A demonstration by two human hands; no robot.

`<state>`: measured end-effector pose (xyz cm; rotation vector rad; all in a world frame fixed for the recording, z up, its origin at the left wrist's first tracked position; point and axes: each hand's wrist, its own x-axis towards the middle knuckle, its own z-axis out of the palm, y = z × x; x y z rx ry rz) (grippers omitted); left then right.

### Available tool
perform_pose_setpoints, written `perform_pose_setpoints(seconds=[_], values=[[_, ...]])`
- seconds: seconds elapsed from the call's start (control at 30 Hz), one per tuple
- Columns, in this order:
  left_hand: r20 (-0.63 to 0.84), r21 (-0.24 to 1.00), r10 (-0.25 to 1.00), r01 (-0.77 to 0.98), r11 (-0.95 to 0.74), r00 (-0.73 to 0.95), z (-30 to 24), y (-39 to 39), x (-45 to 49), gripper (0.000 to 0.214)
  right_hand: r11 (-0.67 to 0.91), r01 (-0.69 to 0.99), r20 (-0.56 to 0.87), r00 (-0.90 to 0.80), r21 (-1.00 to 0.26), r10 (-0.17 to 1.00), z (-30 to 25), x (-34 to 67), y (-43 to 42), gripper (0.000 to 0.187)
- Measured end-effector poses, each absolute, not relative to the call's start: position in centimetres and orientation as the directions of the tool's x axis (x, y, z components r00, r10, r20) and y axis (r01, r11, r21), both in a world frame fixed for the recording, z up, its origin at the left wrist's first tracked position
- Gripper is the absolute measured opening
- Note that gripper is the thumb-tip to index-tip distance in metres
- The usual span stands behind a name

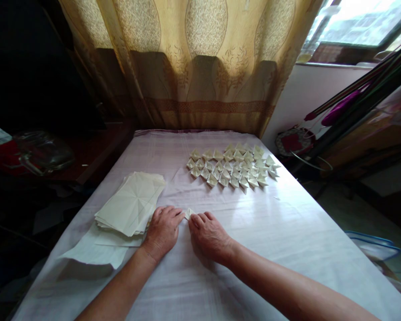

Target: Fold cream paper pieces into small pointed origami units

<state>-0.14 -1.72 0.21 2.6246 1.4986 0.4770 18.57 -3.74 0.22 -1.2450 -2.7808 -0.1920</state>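
Note:
A small folded piece of cream paper [189, 213] lies on the table between my hands, partly covered by fingers. My right hand [209, 234] has its fingers curled closed on the paper's right side. From the left, my left hand [164, 226] reaches the paper's edge with its thumb and fingertips pressed together. Just left of that hand is a stack of creased cream paper sheets [130, 203], with fold lines meeting near the middle of the top one. Farther back, to the right, stand rows of small pointed folded paper pieces [232, 167], several in each row.
A white cloth [274, 249] covers the table. Loose pale sheets [93, 249] stick out under the stack, one corner curling upward. Yellow patterned curtains [203, 80] hang behind the far edge. Dark furniture with a clear plastic bag [42, 149] stands left; poles [350, 93] lean at right.

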Motion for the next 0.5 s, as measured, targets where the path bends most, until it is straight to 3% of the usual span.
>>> perform_pose_setpoints(seconds=[0.13,0.3,0.5], values=[[0.151,0.320,0.929,0.872,-0.370,0.339,1.2,-0.8,1.0,0.016,0.602,0.798,0.212,-0.582,-0.037,0.785,-0.4,19.0,-4.3,0.024],[0.086,0.382,0.975,0.897,-0.221,0.204,1.1,-0.1,2.6,0.012,0.502,0.845,0.324,-0.430,-0.186,0.843,-1.6,19.3,-5.2,0.036],[0.022,0.496,0.993,0.861,-0.113,0.118,0.8,0.1,3.8,0.007,0.479,0.829,0.327,-0.385,-0.287,0.863,-1.4,19.5,-5.2,0.042]])
